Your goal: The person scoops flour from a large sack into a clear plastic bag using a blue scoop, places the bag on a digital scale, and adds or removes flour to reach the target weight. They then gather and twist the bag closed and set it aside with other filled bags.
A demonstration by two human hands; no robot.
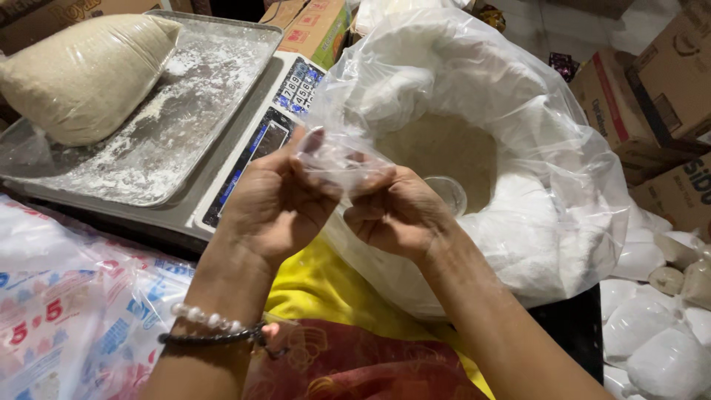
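Head view, looking down at two bare hands working a small clear plastic bag [342, 157]. The left hand [275, 207] and the right hand [394, 213] meet just in front of a large open sack [518, 178] lined with clear plastic and filled with a pale, fine-grained powder; both hands have their fingers pinched on the thin film of the small bag, thumbs against forefingers, at what appears to be its mouth. The bag itself is held in the air between the two hands, over the near rim of the sack, and looks empty (its film is crumpled, so this is hard to confirm). A clear cup or scoop [447, 194] sits in the powder just beyond the right hand.

On the left, an electronic scale [261, 126] carries a flour-dusted metal tray [192, 111]; a filled, sealed bag of beige powder [85, 74] lies on the tray's far left corner. Small tied white bags [652, 333] lie at lower right; cardboard boxes [666, 81] stand behind.

To part such film cleanly, a light rubbing of the two layers between the fingertips would serve better than pulling, which may stretch or tear it.
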